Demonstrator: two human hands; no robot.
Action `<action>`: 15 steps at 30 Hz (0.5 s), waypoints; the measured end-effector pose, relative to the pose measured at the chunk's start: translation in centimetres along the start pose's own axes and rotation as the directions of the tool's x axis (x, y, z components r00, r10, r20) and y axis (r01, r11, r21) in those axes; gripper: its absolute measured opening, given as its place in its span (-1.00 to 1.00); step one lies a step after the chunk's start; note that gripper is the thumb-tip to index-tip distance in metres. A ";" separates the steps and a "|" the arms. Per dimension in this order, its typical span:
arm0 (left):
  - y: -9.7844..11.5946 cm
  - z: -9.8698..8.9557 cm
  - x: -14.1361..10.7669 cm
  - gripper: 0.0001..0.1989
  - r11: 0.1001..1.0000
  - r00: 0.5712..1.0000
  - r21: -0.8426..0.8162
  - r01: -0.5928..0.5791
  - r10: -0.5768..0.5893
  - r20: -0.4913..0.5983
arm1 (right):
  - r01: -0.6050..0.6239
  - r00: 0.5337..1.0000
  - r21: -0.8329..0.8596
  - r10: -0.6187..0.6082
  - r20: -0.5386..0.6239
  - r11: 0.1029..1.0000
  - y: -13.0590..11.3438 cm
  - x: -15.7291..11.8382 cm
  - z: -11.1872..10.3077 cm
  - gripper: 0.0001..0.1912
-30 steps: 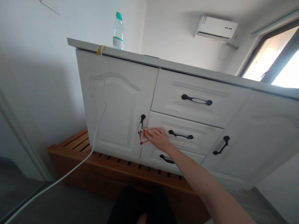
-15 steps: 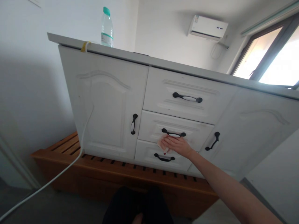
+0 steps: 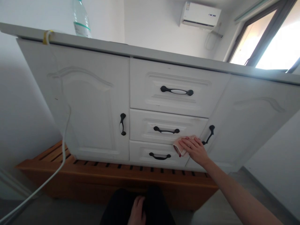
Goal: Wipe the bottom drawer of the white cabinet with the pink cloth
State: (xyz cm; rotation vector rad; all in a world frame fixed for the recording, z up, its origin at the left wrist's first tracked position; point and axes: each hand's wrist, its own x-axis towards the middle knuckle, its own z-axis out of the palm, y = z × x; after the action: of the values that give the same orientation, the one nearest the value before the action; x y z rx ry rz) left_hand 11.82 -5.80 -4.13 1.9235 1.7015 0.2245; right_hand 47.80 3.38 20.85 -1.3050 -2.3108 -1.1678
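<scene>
My right hand (image 3: 194,150) presses a folded pink cloth (image 3: 179,148) with a bit of red at its edge against the cabinet front. Cloth and fingers lie at the right end of the seam between the middle drawer (image 3: 140,131) and the bottom drawer (image 3: 139,153). Just above and left of them is the middle drawer's black handle (image 3: 166,130). The right door's handle (image 3: 208,134) is close beside my knuckles, on the right. Low in the view, my left hand (image 3: 137,210) rests between my dark-clothed legs, fingers loosely extended, with nothing visible in it.
The white cabinet (image 3: 93,103) stands on a slatted wooden bench (image 3: 93,175). A white cable (image 3: 63,150) hangs down its left side from yellow tape (image 3: 45,37). On top stands a plastic bottle (image 3: 82,22). An air conditioner (image 3: 200,15) and window (image 3: 262,40) are behind.
My right hand has moved the cloth rightward from under the middle handle to the drawers' right edge. My left hand shows more at the bottom. The view has shifted right and closer.
</scene>
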 end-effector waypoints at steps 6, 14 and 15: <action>7.8 -7.1 3.7 -0.35 0.902 0.815 0.115 -0.416 0.426 -0.393 | -0.253 0.966 0.066 0.256 -0.043 0.965 -2.9 -1.2 0.6 -0.35; 14.5 -11.7 7.6 -0.29 0.780 0.762 0.345 -0.521 0.608 -0.224 | -0.384 0.917 0.218 0.398 -0.023 0.897 -7.5 -7.3 0.7 -0.20; 14.7 -11.5 7.6 -0.28 0.791 0.768 0.342 -0.507 0.595 -0.238 | -0.414 0.901 0.254 0.434 -0.023 0.874 -8.6 -8.9 0.3 -0.16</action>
State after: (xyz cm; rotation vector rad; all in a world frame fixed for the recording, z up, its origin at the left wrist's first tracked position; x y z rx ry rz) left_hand 20.43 4.16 11.03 2.6966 1.3416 0.6117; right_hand 46.04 -4.23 11.22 -1.5333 -1.8971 -0.7501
